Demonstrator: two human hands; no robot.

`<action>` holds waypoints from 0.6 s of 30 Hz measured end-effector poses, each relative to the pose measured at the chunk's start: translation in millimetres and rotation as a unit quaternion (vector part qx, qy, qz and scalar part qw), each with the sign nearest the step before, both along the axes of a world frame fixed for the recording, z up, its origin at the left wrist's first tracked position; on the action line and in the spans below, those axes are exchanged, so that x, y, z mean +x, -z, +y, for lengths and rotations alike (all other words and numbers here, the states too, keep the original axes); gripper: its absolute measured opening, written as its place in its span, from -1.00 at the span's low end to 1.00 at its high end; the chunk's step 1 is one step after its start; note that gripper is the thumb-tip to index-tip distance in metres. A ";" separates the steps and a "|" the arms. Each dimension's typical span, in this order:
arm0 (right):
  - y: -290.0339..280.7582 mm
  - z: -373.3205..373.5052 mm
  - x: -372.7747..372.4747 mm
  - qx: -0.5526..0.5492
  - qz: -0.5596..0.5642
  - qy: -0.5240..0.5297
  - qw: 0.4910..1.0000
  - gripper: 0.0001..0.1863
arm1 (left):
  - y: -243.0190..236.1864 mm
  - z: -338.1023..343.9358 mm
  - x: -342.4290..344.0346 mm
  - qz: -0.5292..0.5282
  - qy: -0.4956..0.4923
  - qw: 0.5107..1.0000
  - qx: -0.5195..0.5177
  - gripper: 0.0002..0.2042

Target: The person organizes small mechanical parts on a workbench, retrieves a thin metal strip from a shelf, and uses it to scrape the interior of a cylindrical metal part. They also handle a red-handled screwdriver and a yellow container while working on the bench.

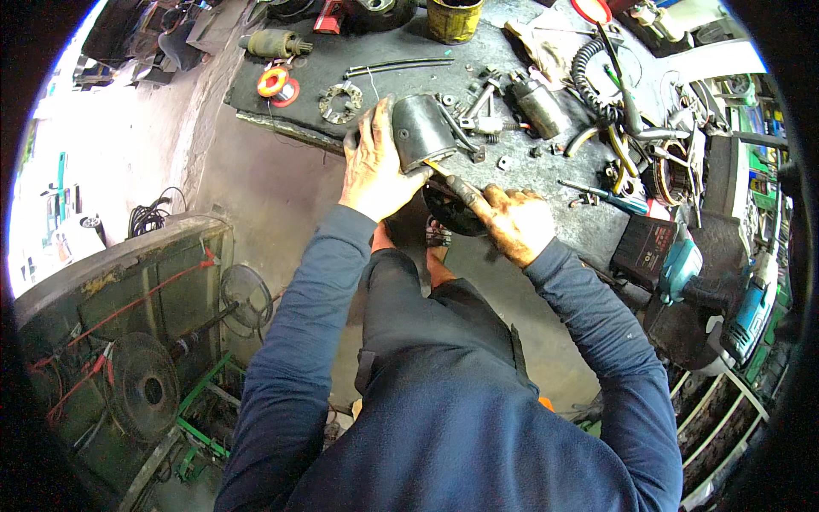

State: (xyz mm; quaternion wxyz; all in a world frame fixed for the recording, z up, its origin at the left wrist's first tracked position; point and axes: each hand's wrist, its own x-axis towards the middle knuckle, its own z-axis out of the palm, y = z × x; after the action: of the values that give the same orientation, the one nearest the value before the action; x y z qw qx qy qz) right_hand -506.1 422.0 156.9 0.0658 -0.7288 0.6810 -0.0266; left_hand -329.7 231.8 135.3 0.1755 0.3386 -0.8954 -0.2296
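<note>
A black metal cylinder, which looks like a motor housing, is tilted at the near edge of the workbench. My left hand is closed around its left side, fingers on the shell and thumb by the lower rim. My right hand is at the lower rim, index finger stretched towards it, fingertips dark with grease. From those fingertips a thin orange-yellow stick reaches to the rim; its kind is unclear. Below the right fingers, a dark round object is partly hidden. A notched ring lies left of the housing.
On the grey bench are a smaller metal cylinder, a yellow bucket, solder-like spools, a coiled cable and a screwdriver. A teal power tool stands at right; a fan at lower left.
</note>
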 end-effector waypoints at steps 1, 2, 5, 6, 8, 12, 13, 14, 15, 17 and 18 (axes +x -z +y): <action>-0.6 0.2 -0.1 -0.005 0.005 0.002 1.000 -0.50 | -0.3 0.0 0.3 -0.003 -0.005 1.000 0.003 0.22; 4.4 -1.8 1.7 -0.014 0.007 0.001 1.000 -0.45 | -0.5 -0.1 0.8 -0.006 -0.010 1.000 0.006 0.22; 15.2 -2.9 3.9 -0.027 0.006 0.007 1.000 -0.36 | -0.9 1.9 -2.5 -0.001 -0.009 1.000 0.008 0.22; 9.9 0.8 3.1 -0.023 -0.004 0.012 1.000 -0.36 | -1.0 1.6 -1.4 0.000 -0.008 1.000 0.006 0.22; 4.7 8.7 2.6 0.009 -0.002 0.018 1.000 -0.26 | 0.6 0.8 0.4 -0.003 -0.010 1.000 0.007 0.22; -9.6 -2.4 16.9 -0.022 -0.031 0.050 0.998 -0.31 | -3.8 1.6 0.7 -0.018 -0.024 1.000 0.007 0.20; -7.1 -1.5 20.1 -0.022 -0.034 0.059 0.997 -0.28 | -4.2 1.4 0.6 -0.018 -0.021 1.000 0.004 0.20; -5.0 0.4 23.6 -0.021 -0.038 0.067 0.997 -0.25 | -4.7 2.6 -0.7 -0.017 -0.018 1.000 0.001 0.20; -4.1 2.3 25.8 -0.019 -0.041 0.075 0.996 -0.22 | -5.1 3.8 -2.8 -0.016 -0.016 1.000 -0.001 0.19; -8.6 4.6 26.6 -0.024 -0.039 0.082 0.996 -0.17 | -4.6 3.4 -2.7 -0.022 -0.022 0.999 -0.009 0.19; -4.5 5.7 28.2 -0.038 -0.041 0.082 0.995 -0.16 | -5.4 4.3 -3.3 -0.023 -0.024 0.999 -0.006 0.19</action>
State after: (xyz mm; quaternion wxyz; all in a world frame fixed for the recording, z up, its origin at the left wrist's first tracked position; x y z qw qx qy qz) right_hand -477.9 427.6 161.5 0.0637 -0.6706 0.7339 -0.0873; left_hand -333.0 236.0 140.7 0.1621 0.3639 -0.8924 -0.2120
